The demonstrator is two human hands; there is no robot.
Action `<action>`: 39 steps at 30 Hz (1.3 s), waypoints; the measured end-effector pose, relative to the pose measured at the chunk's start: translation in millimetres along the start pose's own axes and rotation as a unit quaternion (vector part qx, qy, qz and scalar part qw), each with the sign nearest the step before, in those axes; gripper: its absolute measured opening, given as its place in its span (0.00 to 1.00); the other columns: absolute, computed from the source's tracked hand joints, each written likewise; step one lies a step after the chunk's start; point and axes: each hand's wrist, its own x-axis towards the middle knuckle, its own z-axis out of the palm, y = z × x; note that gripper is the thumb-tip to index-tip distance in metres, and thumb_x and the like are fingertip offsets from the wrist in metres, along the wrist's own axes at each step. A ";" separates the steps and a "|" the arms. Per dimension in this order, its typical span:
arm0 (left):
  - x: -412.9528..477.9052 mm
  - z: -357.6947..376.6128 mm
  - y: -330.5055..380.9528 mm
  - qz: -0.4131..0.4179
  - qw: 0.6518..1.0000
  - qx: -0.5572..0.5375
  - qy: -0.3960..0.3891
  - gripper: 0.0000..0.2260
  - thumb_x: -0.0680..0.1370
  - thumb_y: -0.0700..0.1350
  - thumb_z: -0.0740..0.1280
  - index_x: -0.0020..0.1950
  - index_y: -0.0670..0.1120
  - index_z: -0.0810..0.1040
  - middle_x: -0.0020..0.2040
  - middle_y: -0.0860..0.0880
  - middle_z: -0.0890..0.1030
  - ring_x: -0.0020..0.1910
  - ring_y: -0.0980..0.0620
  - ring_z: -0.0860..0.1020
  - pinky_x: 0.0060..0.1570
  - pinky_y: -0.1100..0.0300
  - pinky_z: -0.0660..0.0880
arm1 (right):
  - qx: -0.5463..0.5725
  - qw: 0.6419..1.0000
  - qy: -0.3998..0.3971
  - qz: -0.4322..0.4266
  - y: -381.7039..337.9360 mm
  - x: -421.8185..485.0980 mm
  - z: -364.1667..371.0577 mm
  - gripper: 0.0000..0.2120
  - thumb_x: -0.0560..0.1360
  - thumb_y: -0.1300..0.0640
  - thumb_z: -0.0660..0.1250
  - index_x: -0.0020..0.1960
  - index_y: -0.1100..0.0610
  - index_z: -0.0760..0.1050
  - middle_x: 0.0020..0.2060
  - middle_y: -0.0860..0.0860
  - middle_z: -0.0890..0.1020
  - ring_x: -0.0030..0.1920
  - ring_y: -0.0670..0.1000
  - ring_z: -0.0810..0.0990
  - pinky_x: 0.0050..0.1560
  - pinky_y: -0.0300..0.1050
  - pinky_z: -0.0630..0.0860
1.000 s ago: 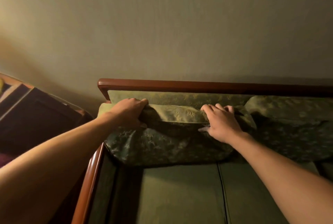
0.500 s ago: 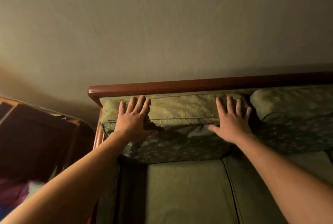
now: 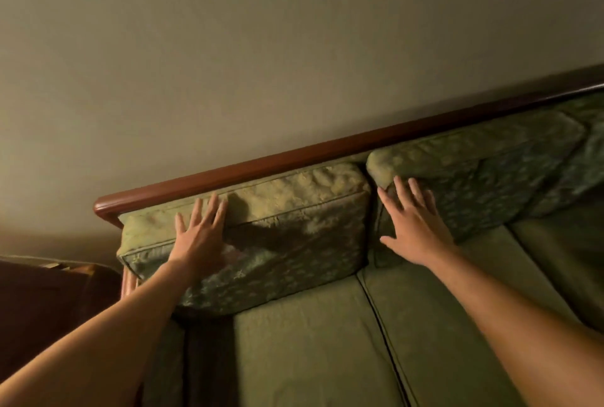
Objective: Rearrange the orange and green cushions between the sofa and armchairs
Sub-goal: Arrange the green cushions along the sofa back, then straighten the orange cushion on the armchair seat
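Note:
A patterned green back cushion (image 3: 294, 230) stands at the left end of the sofa, against the wooden back rail (image 3: 294, 158). My left hand (image 3: 199, 236) lies flat on its front face, fingers spread, holding nothing. A second green back cushion (image 3: 483, 177) leans beside it to the right. My right hand (image 3: 415, 226) rests open on that cushion's left edge, fingers apart. No orange cushion is in view.
Plain green seat cushions (image 3: 310, 341) fill the lower part of the view. A dark wooden piece of furniture (image 3: 49, 302) stands left of the sofa. A bare wall (image 3: 261, 46) rises behind the rail.
My hands let go of the left cushion's top edge and went flat. The cushion now stands upright against the rail. My right hand has shifted onto the neighbouring cushion.

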 end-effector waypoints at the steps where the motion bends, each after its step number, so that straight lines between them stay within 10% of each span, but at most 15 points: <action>1: -0.8 -5.8 21.9 0.029 1.000 -0.001 0.000 0.49 0.72 0.67 0.65 0.80 0.47 0.40 0.81 0.47 0.41 0.79 0.41 0.41 0.72 0.30 0.45 | 0.025 0.999 -0.009 0.033 19.1 -15.3 -3.6 0.47 0.73 0.38 0.68 0.79 0.48 0.42 0.79 0.56 0.41 0.78 0.63 0.40 0.75 0.66 0.49; 9: -18.1 -92.8 293.2 0.235 0.971 -0.033 0.040 0.45 0.71 0.66 0.68 0.80 0.48 0.53 0.77 0.47 0.63 0.75 0.45 0.62 0.74 0.48 0.58 | 0.154 0.962 -0.023 0.226 193.5 -179.1 -50.6 0.48 0.70 0.35 0.69 0.79 0.45 0.45 0.80 0.54 0.44 0.78 0.64 0.43 0.71 0.73 0.52; 18: -97.3 -141.0 632.0 0.370 0.927 0.008 0.064 0.46 0.71 0.67 0.67 0.80 0.49 0.52 0.80 0.49 0.57 0.78 0.47 0.56 0.75 0.47 0.56 | 0.173 0.927 0.028 0.333 397.0 -402.4 -90.9 0.52 0.66 0.34 0.71 0.79 0.45 0.45 0.80 0.53 0.48 0.78 0.62 0.46 0.72 0.71 0.55; 26: -165.4 -135.0 886.4 0.485 0.870 0.023 0.084 0.47 0.70 0.66 0.69 0.79 0.45 0.55 0.78 0.47 0.63 0.75 0.45 0.62 0.71 0.46 0.63 | 0.291 0.863 0.099 0.400 551.6 -542.4 -86.5 0.49 0.67 0.27 0.64 0.77 0.42 0.41 0.74 0.56 0.65 0.70 0.60 0.69 0.61 0.61 0.75; 39: -153.5 -101.9 1254.0 0.629 0.776 0.040 0.006 0.44 0.70 0.65 0.69 0.79 0.49 0.55 0.79 0.50 0.59 0.76 0.47 0.60 0.74 0.47 0.59 | 0.250 0.765 0.078 0.588 820.3 -671.6 -39.8 0.47 0.73 0.31 0.61 0.79 0.46 0.38 0.80 0.53 0.47 0.78 0.61 0.43 0.74 0.68 0.47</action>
